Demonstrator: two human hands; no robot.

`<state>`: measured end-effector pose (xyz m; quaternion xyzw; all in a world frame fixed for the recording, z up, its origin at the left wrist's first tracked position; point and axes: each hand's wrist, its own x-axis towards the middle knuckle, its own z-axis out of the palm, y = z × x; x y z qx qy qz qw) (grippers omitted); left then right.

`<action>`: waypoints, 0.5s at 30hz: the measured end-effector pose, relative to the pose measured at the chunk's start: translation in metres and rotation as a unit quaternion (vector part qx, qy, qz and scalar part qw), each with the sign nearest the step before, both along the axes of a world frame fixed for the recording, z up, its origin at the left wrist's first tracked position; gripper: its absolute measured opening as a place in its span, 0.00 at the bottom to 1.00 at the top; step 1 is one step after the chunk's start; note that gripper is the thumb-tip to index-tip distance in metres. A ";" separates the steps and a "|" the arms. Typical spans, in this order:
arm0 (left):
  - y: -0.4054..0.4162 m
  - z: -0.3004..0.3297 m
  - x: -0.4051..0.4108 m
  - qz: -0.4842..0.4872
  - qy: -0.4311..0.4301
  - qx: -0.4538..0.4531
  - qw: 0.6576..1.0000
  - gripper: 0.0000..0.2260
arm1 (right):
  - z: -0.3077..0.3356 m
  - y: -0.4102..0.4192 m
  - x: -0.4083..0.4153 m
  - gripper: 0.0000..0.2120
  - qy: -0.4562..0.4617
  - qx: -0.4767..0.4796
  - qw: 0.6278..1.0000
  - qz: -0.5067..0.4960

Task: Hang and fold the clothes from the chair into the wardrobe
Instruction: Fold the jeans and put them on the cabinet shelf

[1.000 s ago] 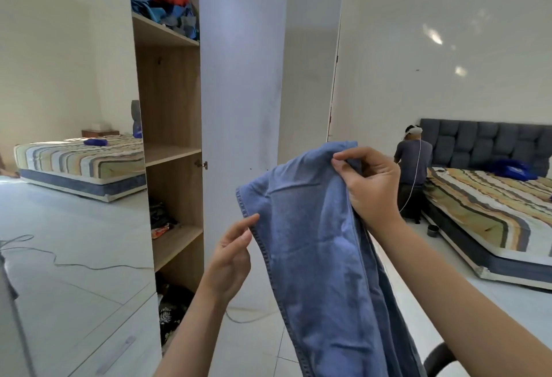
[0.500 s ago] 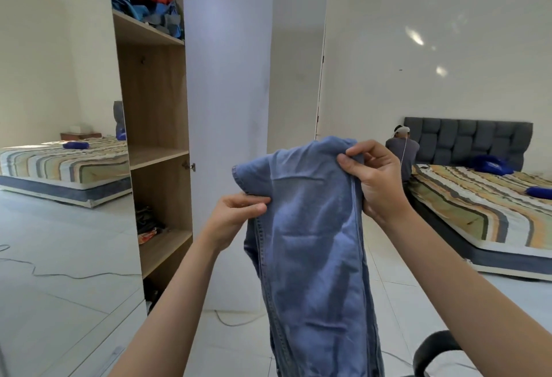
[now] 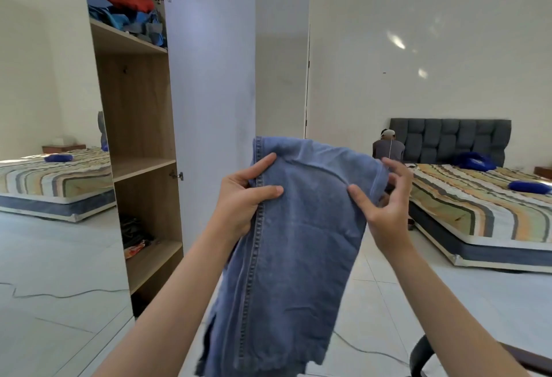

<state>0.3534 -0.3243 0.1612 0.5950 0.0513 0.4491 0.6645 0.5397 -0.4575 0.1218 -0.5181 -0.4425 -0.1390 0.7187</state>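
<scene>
Blue denim jeans (image 3: 298, 227) held up at chest height, folded over at the top and hanging down between both forearms. Left hand (image 3: 242, 197) closed round the left edge along the stitched side seam, thumb laid across the front, fingers curled behind the cloth. Right hand (image 3: 385, 203) pinching the right top corner, thumb pressed on the front, fingers loosely bent behind and partly splayed. Beyond and to the left of the left-hand grip, the open wardrobe (image 3: 140, 137) with its white door (image 3: 209, 78) swung out; crumpled red and blue clothes (image 3: 125, 9) piled on the top shelf, dark garments (image 3: 134, 230) on a lower one, middle shelf bare wood. Below the right forearm, the dark curved edge of a chair (image 3: 421, 352). Past the right-hand grip, a bed (image 3: 478, 212) with striped cover and grey padded headboard, a person (image 3: 388, 146) crouched beside it. Left of the wardrobe, a mirror panel (image 3: 53, 167) reflecting a striped bed.
</scene>
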 end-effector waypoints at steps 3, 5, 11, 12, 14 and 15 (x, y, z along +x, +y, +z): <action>0.004 0.009 -0.001 0.009 0.017 0.020 1.000 0.26 | -0.054 0.002 -0.014 0.43 0.068 -0.019 0.990 0.120; 0.009 0.014 -0.006 0.015 0.023 0.024 0.999 0.25 | -0.092 0.009 -0.028 0.48 0.072 -0.083 0.982 0.154; 0.024 0.025 -0.025 0.020 0.016 -0.013 1.000 0.23 | -0.139 0.043 -0.069 0.52 0.025 -0.125 0.977 0.173; 0.026 0.027 -0.029 0.028 0.016 -0.017 0.999 0.23 | -0.138 0.046 -0.071 0.50 0.015 -0.097 0.982 0.159; 0.031 0.030 -0.036 0.051 0.015 -0.028 0.998 0.23 | -0.132 0.048 -0.071 0.44 -0.029 -0.049 0.991 0.122; 0.034 0.031 -0.039 0.065 0.016 -0.036 0.997 0.23 | -0.127 0.047 -0.070 0.40 -0.060 -0.036 0.991 0.111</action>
